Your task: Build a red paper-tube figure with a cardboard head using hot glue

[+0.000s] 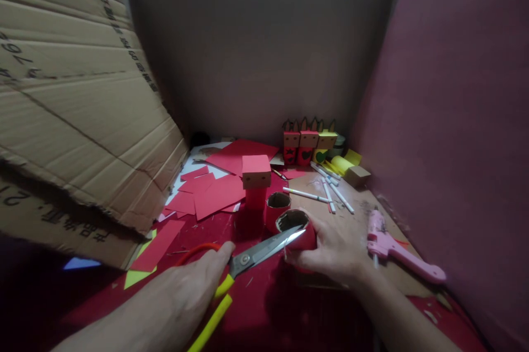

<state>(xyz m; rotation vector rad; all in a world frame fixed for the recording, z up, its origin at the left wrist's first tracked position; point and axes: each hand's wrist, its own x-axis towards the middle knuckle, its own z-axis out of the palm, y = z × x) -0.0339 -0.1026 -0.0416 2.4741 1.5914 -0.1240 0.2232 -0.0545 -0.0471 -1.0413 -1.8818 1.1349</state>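
My left hand is closed around a pair of scissors with red and yellow handles. The blades point right, and their tips overlap the front rim of a red-covered cardboard tube. Whether the metal touches that rim, I cannot tell. My right hand grips this tube from its right side, thumb in front. Just behind it stands a second, shorter-looking red tube, open at the top. Left of both tubes is a red figure with a box-shaped head, upright on the red surface.
Red paper sheets spread at the left, beside a large leaning cardboard panel. Several finished-looking figures line the back. White markers lie on a cardboard sheet. A pink glue gun rests near the right wall.
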